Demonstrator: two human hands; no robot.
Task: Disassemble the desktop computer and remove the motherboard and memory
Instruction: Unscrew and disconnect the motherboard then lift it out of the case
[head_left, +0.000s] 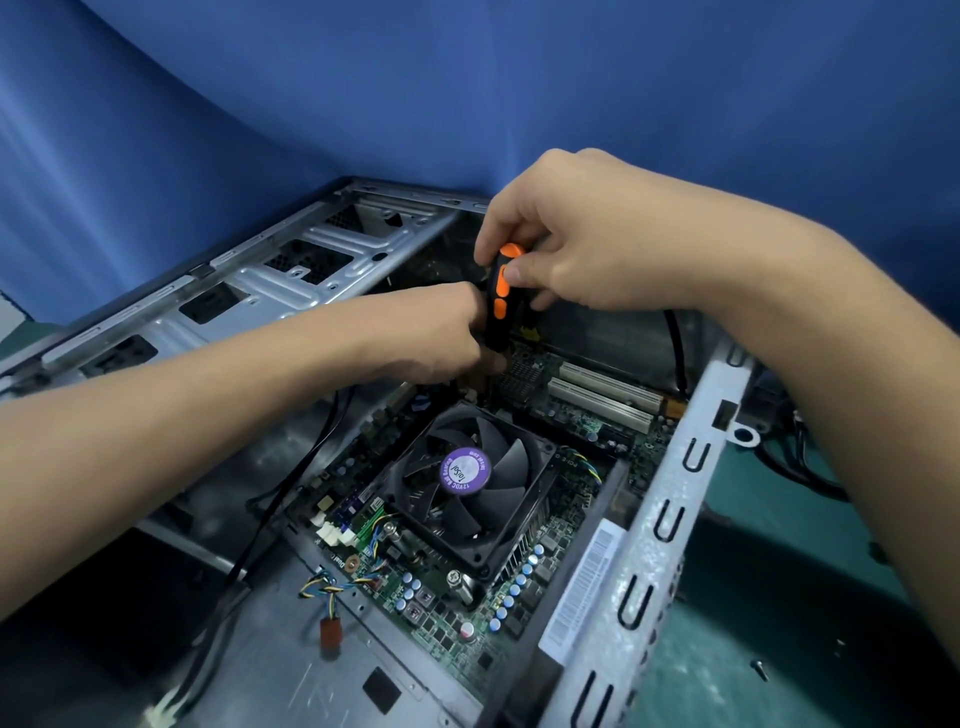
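An open grey computer case (675, 488) lies on its side. Inside it sits the green motherboard (524, 577) with a black CPU fan (470, 480) carrying a purple label. My right hand (566, 239) grips the top of a black and orange screwdriver (498, 296), which stands upright over the board beyond the fan. My left hand (441, 332) reaches in from the left and its fingers curl round the lower part of the screwdriver, near the board. The tip is hidden behind my left hand. White expansion slots (602, 395) lie to the right of the tip.
Black cables (291, 499) run across the case floor at left, and a loose multicoloured fan lead (327, 592) ends in a brown plug. A loose screw (761, 669) lies on the green mat (810, 519) at right. A blue backdrop stands behind the case.
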